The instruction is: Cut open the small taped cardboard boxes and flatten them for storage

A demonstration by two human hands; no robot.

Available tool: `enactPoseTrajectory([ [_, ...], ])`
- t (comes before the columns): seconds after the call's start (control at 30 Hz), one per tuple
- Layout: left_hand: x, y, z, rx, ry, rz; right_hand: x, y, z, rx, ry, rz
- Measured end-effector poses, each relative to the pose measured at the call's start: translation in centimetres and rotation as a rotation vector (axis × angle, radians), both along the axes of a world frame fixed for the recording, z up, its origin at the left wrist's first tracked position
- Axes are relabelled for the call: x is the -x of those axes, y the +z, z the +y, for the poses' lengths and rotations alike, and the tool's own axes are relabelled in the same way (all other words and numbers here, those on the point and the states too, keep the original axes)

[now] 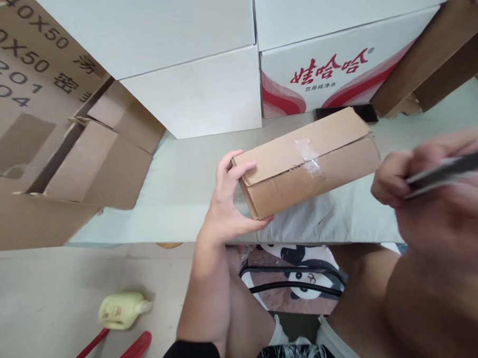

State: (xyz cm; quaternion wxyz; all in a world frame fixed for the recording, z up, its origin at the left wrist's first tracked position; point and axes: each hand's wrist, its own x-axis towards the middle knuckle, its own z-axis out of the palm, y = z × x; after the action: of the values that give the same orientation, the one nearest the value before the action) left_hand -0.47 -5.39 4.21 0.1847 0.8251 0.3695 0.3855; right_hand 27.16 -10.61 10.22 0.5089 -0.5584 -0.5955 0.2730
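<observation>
A small brown cardboard box (301, 160) is tilted above the pale green tabletop, its flaps meeting along a seam with a piece of clear tape (308, 157) across the middle. My left hand (232, 198) grips the box's left end, fingers on top and thumb underneath. Off the box's right end, my right hand (433, 191) is closed around a thin, dark, flat object (452, 172) with a pale edge. Motion blur hides what kind of object it is. It does not touch the box.
Stacked white cartons (215, 95) and a red-and-white carton (337, 74) stand at the back, with a black object (363, 113) before them. Large cardboard boxes (99, 164) fill the left. On the floor are a yellow jug (121, 311) and red handles (131, 352).
</observation>
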Motion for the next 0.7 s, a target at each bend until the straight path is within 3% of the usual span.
enactPoseTrajectory([
  [0.17,-0.2,1.1,-0.7,-0.109,0.043,0.099,-0.2,-0.1,0.9,0.082,0.171,-0.473],
  [0.37,-0.6,1.4,-1.0,-0.106,0.056,0.088,-0.2,-1.2,1.5,-0.009,0.159,-0.433],
  [0.53,-0.4,1.0,-0.7,-0.109,0.073,0.087,-0.1,-0.7,1.1,0.145,0.128,-0.425],
  [0.7,-0.3,0.7,-0.4,-0.106,0.072,0.066,-0.1,-0.2,0.6,0.180,0.203,-0.374],
])
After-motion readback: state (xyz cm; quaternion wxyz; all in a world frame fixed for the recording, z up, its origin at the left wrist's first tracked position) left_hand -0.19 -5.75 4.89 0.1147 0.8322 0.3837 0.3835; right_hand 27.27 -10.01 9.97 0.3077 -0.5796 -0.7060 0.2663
